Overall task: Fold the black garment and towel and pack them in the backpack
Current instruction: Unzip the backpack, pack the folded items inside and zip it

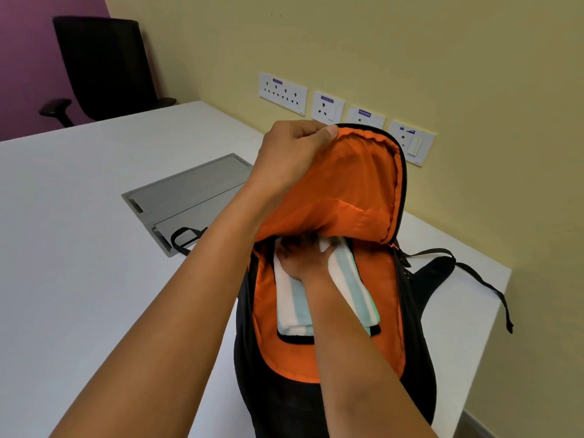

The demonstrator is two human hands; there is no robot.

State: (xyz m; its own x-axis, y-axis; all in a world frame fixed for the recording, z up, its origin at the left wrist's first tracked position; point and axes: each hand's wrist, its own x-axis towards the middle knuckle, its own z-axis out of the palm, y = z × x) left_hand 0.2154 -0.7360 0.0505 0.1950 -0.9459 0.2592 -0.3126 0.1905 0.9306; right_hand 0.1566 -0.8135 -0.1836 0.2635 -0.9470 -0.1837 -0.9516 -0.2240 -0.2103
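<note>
A black backpack (417,327) with an orange lining lies on the white table, its main compartment unzipped. My left hand (290,153) pinches the top edge of the flap and holds it up. My right hand (303,257) reaches inside and presses flat on a folded white and pale green striped towel (292,301). A thin black edge (295,339) shows under the towel's near end; I cannot tell whether it is the black garment. The fingertips of my right hand are hidden under the raised flap.
A grey cable hatch (186,194) is set into the white table (79,248) left of the bag. Backpack straps (483,279) trail toward the table's right edge. Wall sockets (282,93) line the yellow wall behind. A black office chair (104,67) stands at the far left.
</note>
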